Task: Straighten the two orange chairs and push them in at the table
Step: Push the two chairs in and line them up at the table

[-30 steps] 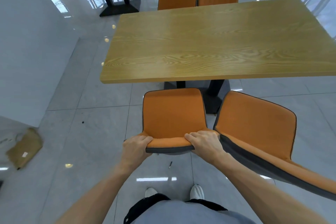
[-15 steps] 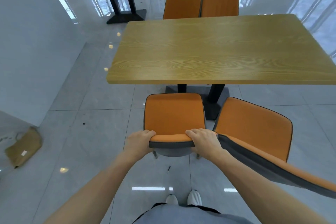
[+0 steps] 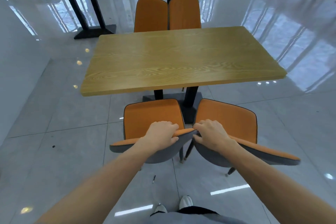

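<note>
Low in the frame, the left hand (image 3: 161, 135) clamps the left orange padded chair (image 3: 152, 118) and the right hand (image 3: 211, 134) the right one (image 3: 227, 120), inner backrest corners, likely to slide both toward the wood-grain table (image 3: 178, 60).

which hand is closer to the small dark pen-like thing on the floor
Left. The left hand grips the left chair backrest almost straight above the pen-like object; the right hand grips the right chair, farther off to its right.

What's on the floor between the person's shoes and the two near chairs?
A small dark pen-like object lies on the tiles, seen in the head view.
</note>
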Tool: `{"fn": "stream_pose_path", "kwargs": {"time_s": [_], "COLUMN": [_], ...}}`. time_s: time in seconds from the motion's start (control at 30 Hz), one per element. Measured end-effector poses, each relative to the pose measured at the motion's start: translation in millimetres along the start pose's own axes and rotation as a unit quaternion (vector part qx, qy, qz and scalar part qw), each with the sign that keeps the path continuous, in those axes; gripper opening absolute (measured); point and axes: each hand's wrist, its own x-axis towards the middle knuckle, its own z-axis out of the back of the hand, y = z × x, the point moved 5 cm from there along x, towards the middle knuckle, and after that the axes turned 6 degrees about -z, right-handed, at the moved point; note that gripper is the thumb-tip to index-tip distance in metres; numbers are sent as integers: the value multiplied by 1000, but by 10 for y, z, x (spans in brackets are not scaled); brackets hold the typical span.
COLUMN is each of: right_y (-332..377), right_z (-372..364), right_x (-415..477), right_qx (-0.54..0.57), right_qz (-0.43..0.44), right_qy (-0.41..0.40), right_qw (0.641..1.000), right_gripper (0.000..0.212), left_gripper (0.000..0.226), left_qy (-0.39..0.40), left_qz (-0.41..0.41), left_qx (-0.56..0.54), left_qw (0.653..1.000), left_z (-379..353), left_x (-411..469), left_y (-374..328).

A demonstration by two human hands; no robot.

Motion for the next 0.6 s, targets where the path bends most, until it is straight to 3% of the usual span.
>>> {"fn": "stream_pose_path", "kwargs": {"time_s": [0.17,0.37,0.6], "right_y": [-559,-1232,-2005], "right_z": [24,-234,-687], "right_x": [-406,-775,-1129], "right_qx": [-9,-7,44], "right_qz": [-87,-156,-128], "right_qy": [-25,2,88], "right_qw": [996,988,987], "right_gripper": [24,42,69], "left_gripper": [39,59,63], "left_qy": [-25,-24,31], "left_qz": [-75,-142,-103], "left_qx": [21,49,56], "left_qw": [997,988,993], "left_z": [43,-224,-656], "left_x": [454,975,1422], "left_y": [-574,-1273,-1781]}}
